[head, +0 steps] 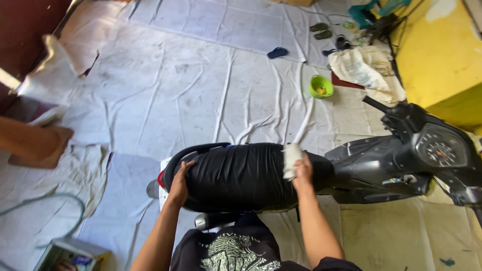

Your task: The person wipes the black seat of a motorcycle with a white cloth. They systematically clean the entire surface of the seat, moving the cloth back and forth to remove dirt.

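Note:
A black scooter (381,165) stands across the view, its handlebar and round dial to the right. Its long black seat (236,175) is in front of me, shiny and creased. My left hand (179,183) presses flat on the rear end of the seat, next to the black grab rail. My right hand (301,173) grips a small white cloth (291,159) and holds it against the front part of the seat.
White wrinkled sheets (201,85) cover the floor. A green bowl (321,86) and a white sack (359,68) lie behind the scooter, with several sandals (277,52) farther back. A yellow wall (442,50) is at right. A hose (45,200) and a box (70,255) lie at lower left.

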